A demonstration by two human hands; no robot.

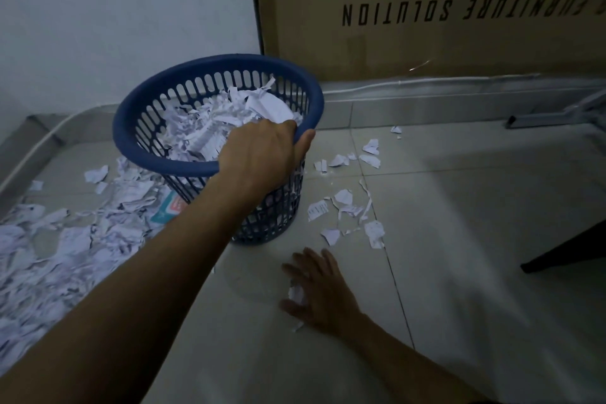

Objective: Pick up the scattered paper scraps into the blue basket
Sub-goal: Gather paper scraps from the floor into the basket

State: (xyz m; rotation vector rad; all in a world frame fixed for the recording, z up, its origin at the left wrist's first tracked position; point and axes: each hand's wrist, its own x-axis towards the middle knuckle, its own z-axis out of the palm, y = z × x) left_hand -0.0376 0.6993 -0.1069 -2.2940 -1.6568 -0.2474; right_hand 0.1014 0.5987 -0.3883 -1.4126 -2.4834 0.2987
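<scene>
Left hand (262, 157) gripping blue basket (157, 154) rim, right hand (323, 292) on paper scraps (296, 292)

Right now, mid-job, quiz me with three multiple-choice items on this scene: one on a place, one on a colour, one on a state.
1. Where is the biggest heap of paper scraps?
A. left of the basket
B. right of the basket
C. on the cardboard box

2. What colour is the basket?
A. red
B. blue
C. green

3. What is the left hand doing?
A. lying flat on the floor
B. gripping the basket rim
C. pinching a scrap

Answers: 1 A, the thick pile covers the floor tiles left of it. 2 B, rim and slotted wall are blue. 3 B, its fingers curl over the near rim.
</scene>
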